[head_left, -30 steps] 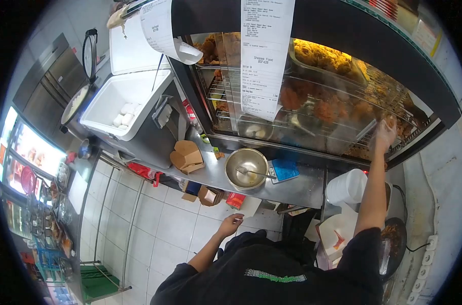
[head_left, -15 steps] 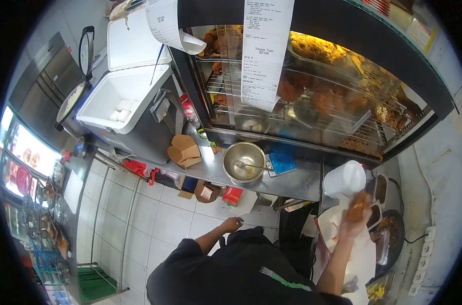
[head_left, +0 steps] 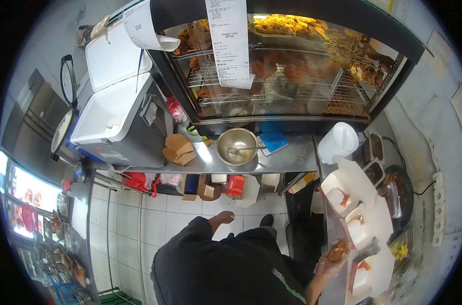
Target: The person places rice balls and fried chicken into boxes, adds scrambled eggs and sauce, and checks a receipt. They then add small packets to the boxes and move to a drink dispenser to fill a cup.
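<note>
My right hand (head_left: 328,265) holds a piece of fried chicken (head_left: 339,249) at the left edge of the side counter. Just right of it lie three open paper boxes: a near box (head_left: 362,283), a middle box (head_left: 357,229) and a far box (head_left: 360,184). White lumps and red-orange bits sit in the near and far ones. My left hand (head_left: 224,217) hangs low over the tiled floor, apart from any object. Its fingers look curled with nothing visible in them.
Ahead stands a glass warmer (head_left: 287,76) of fried chicken with paper receipts (head_left: 228,46) hanging before it. A steel bowl (head_left: 237,157) with a utensil, a brown carton (head_left: 179,149) and a white cooler box (head_left: 109,109) line the counter. White tubs (head_left: 339,142) are stacked at right.
My right hand has drawn back toward me with the fried chicken, from beside the white tubs to the near boxes. The view has shifted, and more of the boxes shows.
</note>
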Action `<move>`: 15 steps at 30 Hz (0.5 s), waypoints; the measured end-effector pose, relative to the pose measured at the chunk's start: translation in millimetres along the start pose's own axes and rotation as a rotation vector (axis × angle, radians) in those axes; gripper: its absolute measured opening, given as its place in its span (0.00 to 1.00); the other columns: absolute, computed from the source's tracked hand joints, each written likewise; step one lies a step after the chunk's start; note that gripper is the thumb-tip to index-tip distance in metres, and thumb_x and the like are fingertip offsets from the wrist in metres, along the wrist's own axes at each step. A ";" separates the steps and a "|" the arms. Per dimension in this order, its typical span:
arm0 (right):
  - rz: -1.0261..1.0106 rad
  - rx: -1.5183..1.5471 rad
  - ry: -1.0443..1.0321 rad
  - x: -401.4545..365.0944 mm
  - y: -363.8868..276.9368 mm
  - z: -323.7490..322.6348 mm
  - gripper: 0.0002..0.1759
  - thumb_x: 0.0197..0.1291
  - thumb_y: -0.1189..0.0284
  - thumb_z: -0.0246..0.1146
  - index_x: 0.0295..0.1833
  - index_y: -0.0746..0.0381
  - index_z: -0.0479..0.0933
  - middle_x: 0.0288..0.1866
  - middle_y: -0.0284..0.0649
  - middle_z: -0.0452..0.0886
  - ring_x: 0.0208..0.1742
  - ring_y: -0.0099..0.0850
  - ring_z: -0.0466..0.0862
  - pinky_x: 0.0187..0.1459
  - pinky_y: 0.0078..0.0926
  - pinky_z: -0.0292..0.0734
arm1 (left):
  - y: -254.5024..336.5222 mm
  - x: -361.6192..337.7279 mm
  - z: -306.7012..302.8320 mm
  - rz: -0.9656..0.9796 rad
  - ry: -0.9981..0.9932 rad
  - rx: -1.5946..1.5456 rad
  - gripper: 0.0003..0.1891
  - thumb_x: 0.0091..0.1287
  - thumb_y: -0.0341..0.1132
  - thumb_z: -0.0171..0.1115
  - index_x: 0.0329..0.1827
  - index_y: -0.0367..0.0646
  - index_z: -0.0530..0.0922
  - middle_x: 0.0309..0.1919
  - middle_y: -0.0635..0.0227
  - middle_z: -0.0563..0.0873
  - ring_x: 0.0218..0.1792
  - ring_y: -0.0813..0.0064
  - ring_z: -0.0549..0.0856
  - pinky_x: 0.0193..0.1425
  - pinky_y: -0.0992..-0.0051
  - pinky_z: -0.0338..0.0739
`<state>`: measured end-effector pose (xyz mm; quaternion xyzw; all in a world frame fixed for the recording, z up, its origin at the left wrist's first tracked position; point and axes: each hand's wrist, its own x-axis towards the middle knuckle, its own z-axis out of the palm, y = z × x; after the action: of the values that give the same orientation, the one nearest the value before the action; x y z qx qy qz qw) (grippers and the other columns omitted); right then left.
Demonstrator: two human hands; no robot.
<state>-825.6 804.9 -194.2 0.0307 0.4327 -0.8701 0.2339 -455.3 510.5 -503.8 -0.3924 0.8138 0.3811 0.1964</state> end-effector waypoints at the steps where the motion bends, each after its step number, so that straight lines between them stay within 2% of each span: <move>1: 0.014 -0.005 -0.002 -6.6 2.3 -2.8 0.33 0.58 0.58 0.60 0.68 0.57 0.63 0.58 0.40 0.75 0.50 0.29 0.79 0.30 0.18 0.78 | 12.4 1.1 -3.0 0.010 0.083 -0.077 0.16 0.62 0.41 0.56 0.47 0.44 0.81 0.44 0.52 0.84 0.49 0.52 0.82 0.55 0.60 0.76; 3: 0.033 -0.021 -0.016 -11.2 3.5 -5.5 0.33 0.58 0.58 0.60 0.68 0.57 0.62 0.59 0.39 0.74 0.49 0.29 0.78 0.30 0.18 0.77 | 35.7 10.1 -9.7 0.054 0.091 -0.114 0.17 0.61 0.42 0.58 0.50 0.45 0.80 0.45 0.53 0.84 0.50 0.52 0.81 0.57 0.61 0.75; 6: 0.043 -0.018 -0.158 -16.7 -1.6 10.6 0.34 0.57 0.59 0.60 0.68 0.56 0.62 0.59 0.40 0.74 0.50 0.30 0.78 0.31 0.21 0.78 | 58.3 10.7 -7.1 0.130 0.137 -0.186 0.17 0.60 0.42 0.60 0.50 0.45 0.80 0.45 0.54 0.85 0.50 0.53 0.82 0.56 0.62 0.75; 7: 0.040 -0.003 -0.172 -18.8 -1.4 16.0 0.33 0.58 0.59 0.61 0.67 0.55 0.63 0.58 0.39 0.74 0.49 0.30 0.79 0.31 0.22 0.80 | 64.8 -3.0 -10.7 0.204 0.080 -0.254 0.18 0.57 0.39 0.62 0.49 0.44 0.80 0.44 0.57 0.85 0.48 0.56 0.83 0.55 0.64 0.76; 10: 0.069 0.047 -0.180 -28.2 5.3 25.0 0.31 0.58 0.59 0.62 0.66 0.54 0.65 0.56 0.38 0.75 0.47 0.31 0.81 0.31 0.25 0.83 | 52.0 -31.9 5.4 0.222 -0.041 -0.218 0.19 0.54 0.36 0.65 0.50 0.46 0.80 0.44 0.61 0.86 0.46 0.58 0.84 0.53 0.65 0.77; 11: 0.095 0.065 -0.165 -29.5 9.9 24.4 0.31 0.58 0.59 0.62 0.66 0.53 0.65 0.57 0.38 0.75 0.47 0.31 0.81 0.31 0.25 0.83 | 39.2 -32.6 18.8 0.209 -0.063 -0.109 0.20 0.52 0.31 0.64 0.51 0.49 0.80 0.46 0.62 0.86 0.45 0.59 0.84 0.52 0.65 0.78; 12: 0.118 0.081 -0.152 -30.6 11.3 25.2 0.31 0.58 0.59 0.62 0.66 0.53 0.65 0.57 0.38 0.75 0.47 0.31 0.81 0.30 0.25 0.82 | 28.0 -43.4 27.3 0.129 -0.120 -0.061 0.21 0.52 0.29 0.61 0.51 0.52 0.81 0.47 0.61 0.85 0.47 0.58 0.84 0.53 0.65 0.78; 13: 0.135 0.086 -0.113 -38.5 9.2 34.0 0.32 0.57 0.62 0.62 0.67 0.56 0.64 0.59 0.42 0.74 0.49 0.34 0.79 0.32 0.23 0.78 | -11.4 -32.7 60.5 0.171 -0.107 0.065 0.23 0.50 0.27 0.62 0.53 0.52 0.80 0.48 0.59 0.85 0.48 0.57 0.83 0.53 0.64 0.78; 14: 0.146 0.092 -0.141 -37.8 10.9 34.0 0.31 0.57 0.62 0.62 0.66 0.56 0.64 0.59 0.42 0.74 0.50 0.34 0.79 0.32 0.24 0.78 | -35.2 -35.4 73.1 0.016 -0.230 0.031 0.27 0.47 0.27 0.65 0.55 0.54 0.80 0.48 0.57 0.84 0.48 0.56 0.83 0.52 0.63 0.79; 15: 0.156 0.097 -0.163 -36.9 13.7 29.9 0.30 0.58 0.62 0.62 0.66 0.56 0.65 0.59 0.42 0.74 0.50 0.34 0.79 0.32 0.25 0.79 | -38.5 -55.6 64.6 -0.031 -0.307 0.173 0.23 0.46 0.26 0.68 0.49 0.48 0.83 0.47 0.55 0.84 0.48 0.55 0.83 0.48 0.61 0.79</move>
<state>-782.4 789.0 -176.2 0.0047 0.3659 -0.8689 0.3335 -389.5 572.2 -528.2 -0.3238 0.7978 0.3622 0.3570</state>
